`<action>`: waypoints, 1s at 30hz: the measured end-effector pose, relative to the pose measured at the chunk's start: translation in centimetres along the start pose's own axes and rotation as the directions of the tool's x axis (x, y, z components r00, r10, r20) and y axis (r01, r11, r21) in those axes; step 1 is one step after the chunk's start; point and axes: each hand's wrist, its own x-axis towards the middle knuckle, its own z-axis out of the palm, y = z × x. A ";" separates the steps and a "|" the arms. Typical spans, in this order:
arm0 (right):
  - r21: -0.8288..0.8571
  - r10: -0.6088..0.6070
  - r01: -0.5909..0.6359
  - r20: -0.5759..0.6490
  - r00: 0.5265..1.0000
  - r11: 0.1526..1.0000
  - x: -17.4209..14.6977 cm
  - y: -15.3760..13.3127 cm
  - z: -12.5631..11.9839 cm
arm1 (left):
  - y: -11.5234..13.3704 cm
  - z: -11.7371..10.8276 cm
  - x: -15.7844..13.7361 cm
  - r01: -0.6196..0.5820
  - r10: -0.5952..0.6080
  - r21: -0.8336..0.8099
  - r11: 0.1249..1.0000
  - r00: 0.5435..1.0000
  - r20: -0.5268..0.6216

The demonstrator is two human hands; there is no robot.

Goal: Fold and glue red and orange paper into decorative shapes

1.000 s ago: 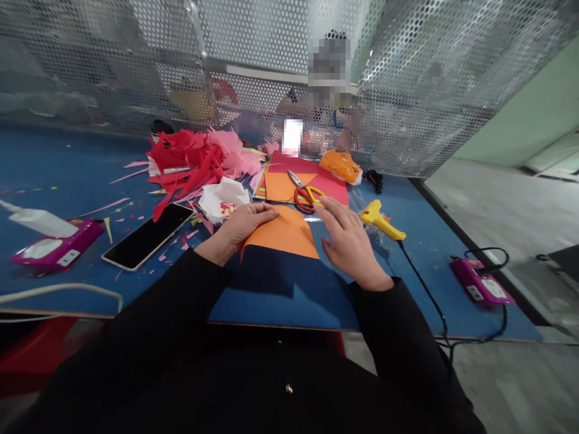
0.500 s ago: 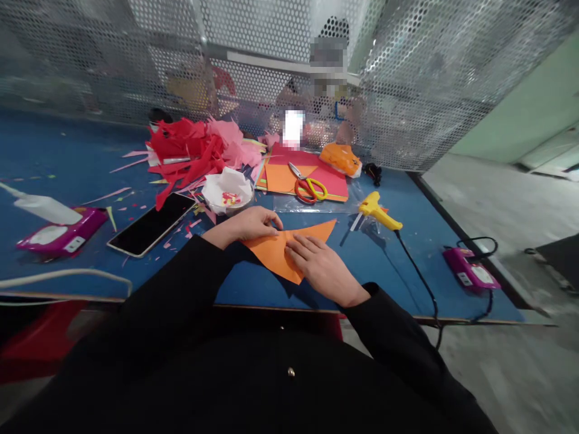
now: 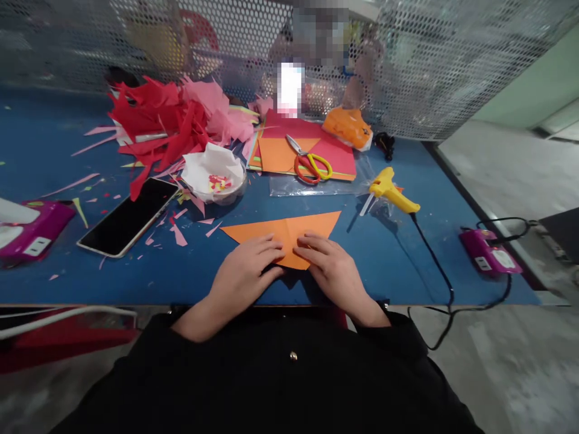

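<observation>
The bare left grip (image 3: 244, 265), loosely curled, has shifted off the left corner of the orange, creased, roughly triangular paper sheet (image 3: 289, 236) to its near side, so both halves now seem evenly steadied; the sheet lies on the blue desk (image 3: 190, 271) between and under the fingertips; the bare right grip (image 3: 333, 268) is half-curled over its right half; whether either thumb pinches it, I cannot tell

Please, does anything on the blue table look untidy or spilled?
Yes: small pink paper scraps lie scattered beside the phone, on the table itself. That looks untidy, because the nearby bowl holds other small bits.
</observation>
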 end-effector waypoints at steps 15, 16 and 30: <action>0.103 0.258 -0.252 -0.053 0.965 0.962 1.0 -1.0 -0.4 | 0.6 -0.4 0.4 0.154 -0.172 -0.138 0.978 0.976 -0.133; 0.082 0.268 -0.263 -0.057 0.962 0.961 1.0 -1.1 -0.4 | 0.6 -0.5 0.4 0.163 -0.182 -0.144 0.976 0.975 -0.131; -0.198 0.301 -0.315 -0.100 0.948 0.928 1.6 -1.1 0.1 | 0.3 -0.5 0.9 0.146 -0.140 0.047 0.988 0.984 -0.112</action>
